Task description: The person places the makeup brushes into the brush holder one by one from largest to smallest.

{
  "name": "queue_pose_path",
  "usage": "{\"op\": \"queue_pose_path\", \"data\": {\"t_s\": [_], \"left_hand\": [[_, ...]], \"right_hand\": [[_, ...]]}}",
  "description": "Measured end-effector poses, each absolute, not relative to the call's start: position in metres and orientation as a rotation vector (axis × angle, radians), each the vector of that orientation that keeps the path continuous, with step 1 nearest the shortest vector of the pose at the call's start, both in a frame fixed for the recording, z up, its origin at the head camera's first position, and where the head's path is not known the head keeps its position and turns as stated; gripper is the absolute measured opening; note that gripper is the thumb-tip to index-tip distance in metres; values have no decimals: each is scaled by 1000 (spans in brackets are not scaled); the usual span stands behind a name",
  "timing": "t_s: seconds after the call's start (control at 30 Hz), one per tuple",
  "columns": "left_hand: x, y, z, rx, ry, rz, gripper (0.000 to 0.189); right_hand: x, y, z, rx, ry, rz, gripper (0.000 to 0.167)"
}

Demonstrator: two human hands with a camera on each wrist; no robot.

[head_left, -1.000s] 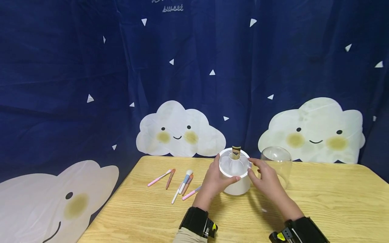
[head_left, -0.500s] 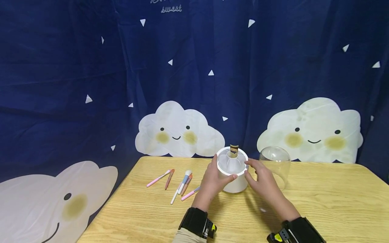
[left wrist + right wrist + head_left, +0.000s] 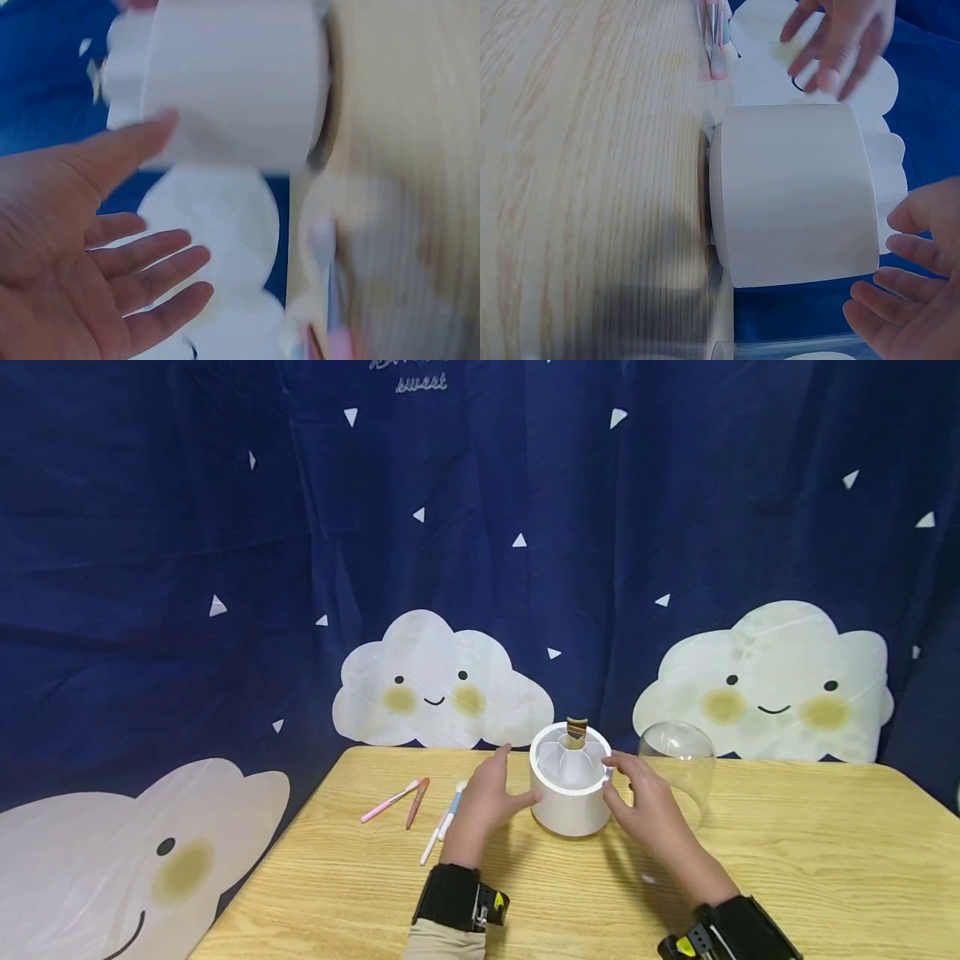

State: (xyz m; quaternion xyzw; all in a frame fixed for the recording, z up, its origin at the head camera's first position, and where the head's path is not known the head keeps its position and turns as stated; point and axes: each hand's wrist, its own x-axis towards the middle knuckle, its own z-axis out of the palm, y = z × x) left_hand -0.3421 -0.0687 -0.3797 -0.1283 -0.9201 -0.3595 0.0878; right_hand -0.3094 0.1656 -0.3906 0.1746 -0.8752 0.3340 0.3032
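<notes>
Only in head view — interior [image 3: 557, 768] of the white container [image 3: 572, 814].

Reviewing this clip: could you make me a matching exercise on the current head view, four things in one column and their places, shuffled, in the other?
Things
1. White, round, divided container
2. Clear, see-through dome
3. Slim, pink-handled brush
4. Small, gold-coloured piece

Places, head view
A. Just left of a slim, reddish-brown brush
B. Rising from the middle of the container
C. Between the bare left hand and the bare right hand
D. Right of the container, partly behind the right hand

Pairs: 1-C, 2-D, 3-A, 4-B
</notes>
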Motion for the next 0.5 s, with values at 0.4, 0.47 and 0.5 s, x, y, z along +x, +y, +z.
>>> {"op": "queue_pose_path", "data": {"t_s": [0.4,0.47,0.5], "left_hand": [[-348,-138,-397,82,-2847,-864,19],[-349,-141,-399,103,-2869,-855,17],[-350,-142,-400,104,-2876,-855,17]], "right_hand": [[-308,167,-388,428,-2355,905,30],[-308,167,-388,430,-2351,902,30],[-309,167,-388,432,-2346,900,30]]}}
